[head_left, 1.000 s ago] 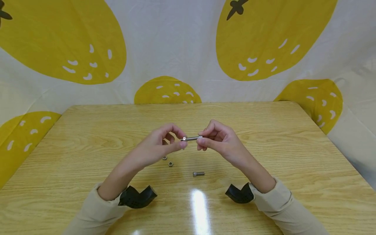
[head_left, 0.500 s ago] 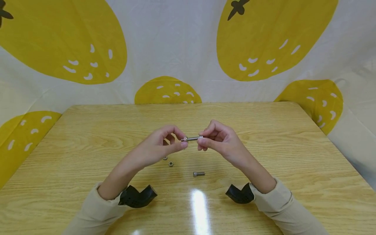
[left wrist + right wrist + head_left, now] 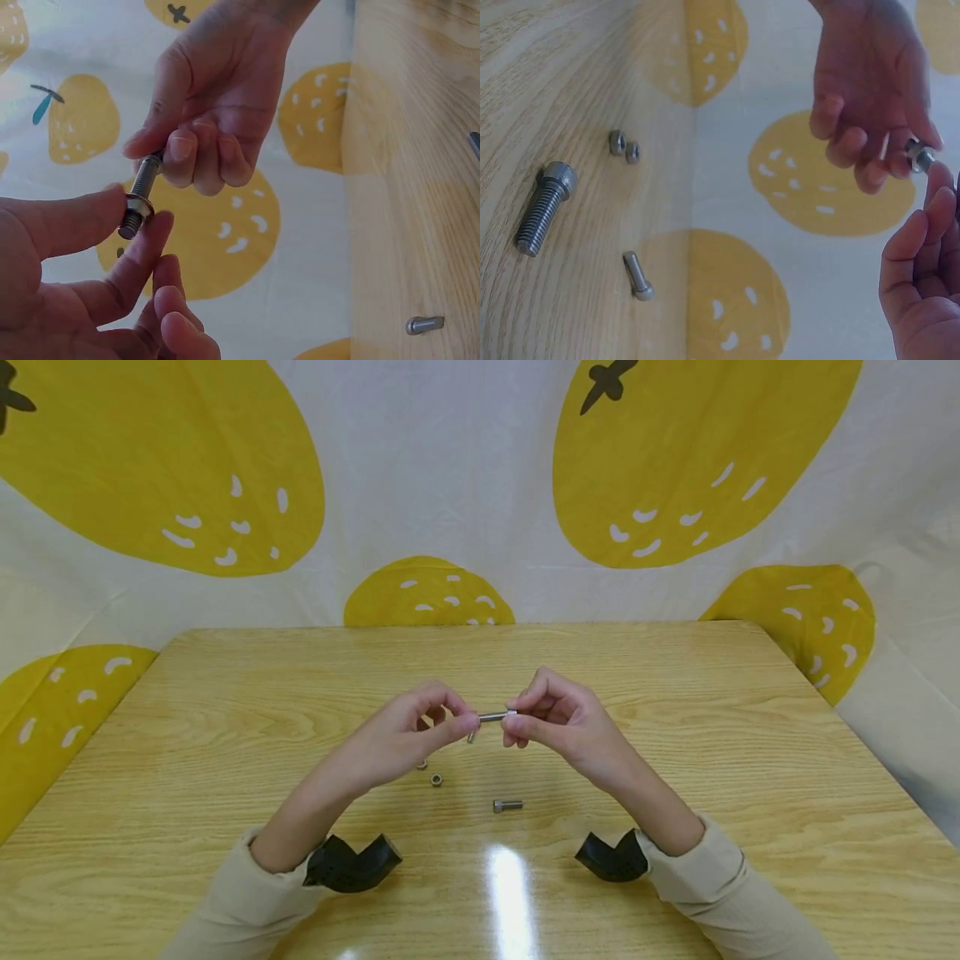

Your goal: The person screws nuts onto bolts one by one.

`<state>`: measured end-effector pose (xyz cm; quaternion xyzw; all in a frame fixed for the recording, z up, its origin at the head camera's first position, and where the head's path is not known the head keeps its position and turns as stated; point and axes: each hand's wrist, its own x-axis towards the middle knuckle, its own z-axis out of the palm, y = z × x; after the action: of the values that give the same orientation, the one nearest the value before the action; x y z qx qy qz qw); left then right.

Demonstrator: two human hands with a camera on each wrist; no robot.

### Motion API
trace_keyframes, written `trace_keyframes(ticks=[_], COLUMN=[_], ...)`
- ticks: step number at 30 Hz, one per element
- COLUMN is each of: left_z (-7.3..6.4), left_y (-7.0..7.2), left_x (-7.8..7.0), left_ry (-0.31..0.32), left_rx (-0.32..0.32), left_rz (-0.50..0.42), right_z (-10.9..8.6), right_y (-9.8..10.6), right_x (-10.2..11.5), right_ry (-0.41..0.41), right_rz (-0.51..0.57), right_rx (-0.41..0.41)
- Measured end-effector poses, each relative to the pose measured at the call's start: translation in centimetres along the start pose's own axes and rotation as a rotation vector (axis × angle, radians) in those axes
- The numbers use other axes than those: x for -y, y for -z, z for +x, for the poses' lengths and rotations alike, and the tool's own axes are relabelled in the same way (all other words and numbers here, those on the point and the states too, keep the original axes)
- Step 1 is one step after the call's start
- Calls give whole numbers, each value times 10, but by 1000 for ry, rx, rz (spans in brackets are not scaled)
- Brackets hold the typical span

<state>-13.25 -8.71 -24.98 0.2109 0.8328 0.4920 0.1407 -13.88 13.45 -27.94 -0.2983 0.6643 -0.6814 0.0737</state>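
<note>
My right hand (image 3: 558, 714) pinches the head end of a metal bolt (image 3: 492, 717), held about level above the table. At the threaded end, my left hand (image 3: 420, 727) has its thumb and index finger on a hex nut (image 3: 138, 205) threaded round the shank. The fingertips hide this nut in the head view. In the left wrist view the bolt's tip pokes out past it. Below the left fingertips, a second bolt (image 3: 471, 737) lies partly hidden on the table.
Two loose nuts (image 3: 437, 780) lie on the wooden table (image 3: 262, 693) below the left hand. Nearer me rests a socket-head bolt (image 3: 507, 806). A patterned cloth (image 3: 442, 485) hangs behind the table. Black mounts (image 3: 352, 862) sit at both wrists.
My left thumb and index finger have shifted over the nut, covering it and the bolt's tip in the head view. The right hand stays nearly still on the bolt's head.
</note>
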Motion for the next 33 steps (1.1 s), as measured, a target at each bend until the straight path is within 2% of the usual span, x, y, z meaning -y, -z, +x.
trace_keyframes(ticks=[4,11,18,21,26,33], left_z=[-1,-1,-2,-1,0,-2], left_y=[2,1,2,2,-1,0], left_x=[-2,-3,-3,-2,-2,-4], left_ry=[17,-5,-25,-11,-20,-55], left_rx=[-16,-32,-73,-59,-28,-46], left_rz=[-33,26,-21,21,70,1], right_z=[0,0,-1,-1,-1,-1], right_y=[0,0,-1,0,1,1], right_x=[-1,-3,-4,-5,-5,-4], right_ry=[8,19,20,35,60,54], right_rz=[-3,-10,1,3,13,10], right_rx=[4,17,36,40,52,51])
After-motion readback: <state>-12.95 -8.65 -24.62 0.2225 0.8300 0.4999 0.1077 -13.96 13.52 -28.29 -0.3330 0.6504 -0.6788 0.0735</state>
